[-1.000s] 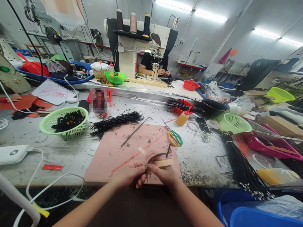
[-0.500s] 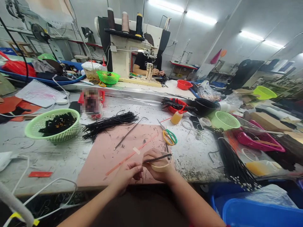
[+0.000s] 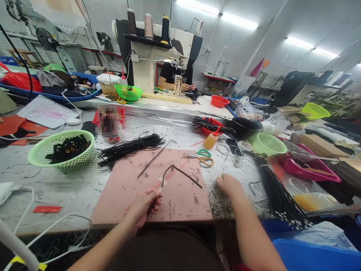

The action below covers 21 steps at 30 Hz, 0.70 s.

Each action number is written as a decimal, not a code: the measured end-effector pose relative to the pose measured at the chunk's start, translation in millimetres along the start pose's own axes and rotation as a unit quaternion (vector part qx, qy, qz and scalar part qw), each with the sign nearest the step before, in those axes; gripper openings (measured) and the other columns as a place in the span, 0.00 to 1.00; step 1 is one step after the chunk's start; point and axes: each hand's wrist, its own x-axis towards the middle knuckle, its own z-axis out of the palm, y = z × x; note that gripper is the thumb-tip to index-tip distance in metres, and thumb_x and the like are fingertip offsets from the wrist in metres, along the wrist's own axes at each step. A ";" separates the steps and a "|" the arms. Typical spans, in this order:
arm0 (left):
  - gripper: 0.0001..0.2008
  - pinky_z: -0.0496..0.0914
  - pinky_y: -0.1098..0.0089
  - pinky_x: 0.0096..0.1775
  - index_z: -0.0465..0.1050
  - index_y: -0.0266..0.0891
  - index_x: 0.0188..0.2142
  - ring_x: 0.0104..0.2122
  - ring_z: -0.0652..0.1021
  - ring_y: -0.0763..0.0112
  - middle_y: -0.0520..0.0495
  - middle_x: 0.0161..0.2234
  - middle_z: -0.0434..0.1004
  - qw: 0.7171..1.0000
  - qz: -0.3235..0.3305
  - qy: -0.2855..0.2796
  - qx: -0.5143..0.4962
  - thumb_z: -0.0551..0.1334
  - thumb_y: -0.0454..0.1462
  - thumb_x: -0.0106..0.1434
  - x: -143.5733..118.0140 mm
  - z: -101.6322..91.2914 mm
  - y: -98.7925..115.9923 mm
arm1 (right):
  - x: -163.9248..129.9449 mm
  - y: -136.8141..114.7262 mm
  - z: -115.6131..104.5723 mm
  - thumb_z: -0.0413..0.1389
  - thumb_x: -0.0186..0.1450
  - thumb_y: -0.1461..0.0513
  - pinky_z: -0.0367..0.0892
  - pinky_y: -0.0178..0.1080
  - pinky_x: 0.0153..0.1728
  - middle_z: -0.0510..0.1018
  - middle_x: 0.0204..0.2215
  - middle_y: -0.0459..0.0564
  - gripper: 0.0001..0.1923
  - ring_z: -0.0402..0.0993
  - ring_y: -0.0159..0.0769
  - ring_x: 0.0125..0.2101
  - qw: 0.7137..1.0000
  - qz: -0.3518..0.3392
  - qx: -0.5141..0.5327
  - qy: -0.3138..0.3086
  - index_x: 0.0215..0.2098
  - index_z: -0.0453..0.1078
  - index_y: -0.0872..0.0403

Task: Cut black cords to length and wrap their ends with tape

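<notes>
Since the frame half a second back, my right hand (image 3: 229, 185) has left the cord and gone out to the right, off the pink mat (image 3: 152, 188) and onto the speckled bench (image 3: 70, 188); the roll of tan tape it held there is out of my sight. The scissors (image 3: 204, 157) with green and yellow handles have shifted too and now lie flatter, near the mat's far right corner.

My left hand (image 3: 145, 205) has its grip closed on the near end of the black cord (image 3: 180, 174), thumb and fingertips pinched around it. The cord rises from that pinch, bends sharply, then runs down to the right over the mat. My right hand rests knuckles up with the fingers curled under; I cannot tell whether that grip holds anything.

A thin metal rod (image 3: 153, 160) lies slantwise on the mat's far half. Beyond it sits a loose bundle of black cords (image 3: 131, 146), and left of that a green basket (image 3: 63, 150) with dark pieces inside. A second thick bundle (image 3: 279, 195) lies just right of my right hand.
</notes>
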 end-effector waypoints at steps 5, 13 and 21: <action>0.10 0.51 0.78 0.16 0.68 0.34 0.20 0.13 0.63 0.82 0.54 0.14 0.66 1.000 0.007 -0.005 -0.024 0.62 0.40 0.44 -1.0 -2.5 2.3 | 5.8 -3.7 -2.8 0.39 0.64 0.54 0.61 0.42 0.34 0.71 0.37 0.63 0.23 0.70 0.47 0.38 0.998 0.007 -0.007 0.068 0.38 0.70 0.59; 0.07 0.52 0.80 0.15 0.69 0.33 0.19 0.13 0.63 0.84 0.55 0.14 0.65 0.994 0.043 0.054 -0.085 0.61 0.37 0.44 11.2 -8.9 10.8 | 66.0 -46.7 -12.2 0.45 0.54 0.74 0.59 0.33 0.43 0.66 0.52 0.52 0.33 0.63 0.36 0.49 0.987 -0.151 -0.009 0.055 0.58 0.53 0.53; 0.08 0.53 0.80 0.16 0.70 0.33 0.19 0.13 0.63 0.83 0.54 0.14 0.68 0.992 0.086 0.060 -0.065 0.63 0.38 0.44 6.6 -14.7 10.8 | 29.2 -49.5 -35.7 0.50 0.57 0.60 0.62 0.40 0.31 0.76 0.36 0.54 0.30 0.72 0.46 0.34 0.989 -0.141 0.013 0.042 0.58 0.53 0.48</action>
